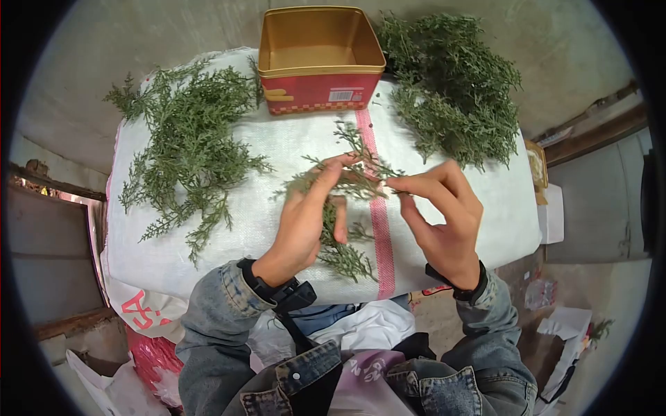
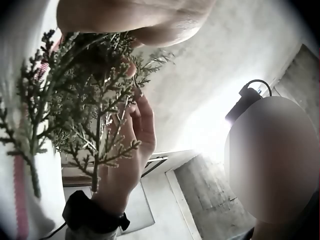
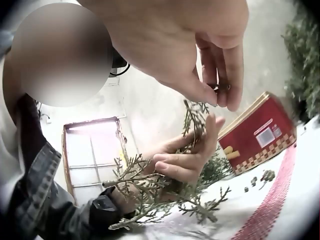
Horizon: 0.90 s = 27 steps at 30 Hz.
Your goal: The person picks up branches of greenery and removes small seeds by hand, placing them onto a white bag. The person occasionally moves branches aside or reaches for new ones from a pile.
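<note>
Over the middle of the white woven sack my left hand [image 1: 300, 220] holds a green conifer sprig [image 1: 345, 258], whose branches spread out on both sides of the fingers. To its right, my right hand [image 1: 449, 213] pinches between thumb and fingertips at the end of the foliage. In the right wrist view, a tiny dark bit [image 3: 223, 87] shows between those fingertips, right above the left hand's fingers. The left wrist view shows the sprig [image 2: 97, 131] close up, its cut stems pointing down, with the right hand [image 2: 131, 145] behind it.
An open red tin [image 1: 312, 91] with a gold inside stands at the back of the sack [image 1: 250, 246]. Conifer branches lie in a loose pile [image 1: 194, 128] on the left and a denser pile [image 1: 461, 87] on the right. Small green bits [image 3: 254, 181] lie near the tin.
</note>
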{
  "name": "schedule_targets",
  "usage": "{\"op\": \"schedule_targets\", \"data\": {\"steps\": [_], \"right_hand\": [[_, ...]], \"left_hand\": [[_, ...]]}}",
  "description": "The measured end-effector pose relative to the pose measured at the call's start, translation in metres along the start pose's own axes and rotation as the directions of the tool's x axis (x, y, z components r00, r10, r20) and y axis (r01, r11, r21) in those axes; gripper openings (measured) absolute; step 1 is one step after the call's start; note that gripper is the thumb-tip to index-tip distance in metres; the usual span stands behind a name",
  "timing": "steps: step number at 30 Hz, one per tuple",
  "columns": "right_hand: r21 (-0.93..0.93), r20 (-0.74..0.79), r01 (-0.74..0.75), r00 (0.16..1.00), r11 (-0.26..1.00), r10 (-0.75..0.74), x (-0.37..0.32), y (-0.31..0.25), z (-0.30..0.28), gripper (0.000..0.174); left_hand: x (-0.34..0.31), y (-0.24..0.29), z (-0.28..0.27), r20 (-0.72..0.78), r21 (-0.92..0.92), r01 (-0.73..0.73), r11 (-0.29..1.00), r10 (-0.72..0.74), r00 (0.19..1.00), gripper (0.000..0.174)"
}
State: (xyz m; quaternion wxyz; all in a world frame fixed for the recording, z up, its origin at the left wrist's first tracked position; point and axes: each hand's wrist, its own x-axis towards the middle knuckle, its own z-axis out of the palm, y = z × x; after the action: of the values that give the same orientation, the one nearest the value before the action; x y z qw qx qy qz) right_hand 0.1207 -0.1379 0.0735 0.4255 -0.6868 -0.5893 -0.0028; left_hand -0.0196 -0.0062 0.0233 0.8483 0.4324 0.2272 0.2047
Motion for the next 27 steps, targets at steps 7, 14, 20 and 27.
{"op": "schedule_targets", "data": {"steps": [7, 14, 20, 27], "right_hand": [[-0.096, -0.075, -0.241, 0.969, 0.966, 0.235, -0.031, 0.015, -0.014, 0.028], [-0.244, 0.059, -0.138, 0.986, 0.960, 0.157, -0.038, 0.024, -0.011, 0.025], [0.180, 0.260, -0.272, 0.940, 0.945, 0.221, 0.006, 0.006, -0.011, 0.021], [0.455, 0.322, -0.277, 0.937, 0.846, 0.134, 0.017, 0.027, -0.001, 0.012]], "left_hand": [[0.002, 0.000, -0.003, 0.158, 0.059, 0.153, 0.986, -0.161, 0.974, 0.022], [0.000, -0.005, -0.006, 0.271, 0.002, 0.224, 0.975, -0.216, 0.938, 0.019], [-0.001, -0.010, -0.005, 0.326, 0.190, 0.266, 0.945, -0.316, 0.891, 0.028], [0.001, 0.004, -0.006, 0.271, 0.077, 0.333, 0.940, -0.341, 0.900, 0.022]]}}
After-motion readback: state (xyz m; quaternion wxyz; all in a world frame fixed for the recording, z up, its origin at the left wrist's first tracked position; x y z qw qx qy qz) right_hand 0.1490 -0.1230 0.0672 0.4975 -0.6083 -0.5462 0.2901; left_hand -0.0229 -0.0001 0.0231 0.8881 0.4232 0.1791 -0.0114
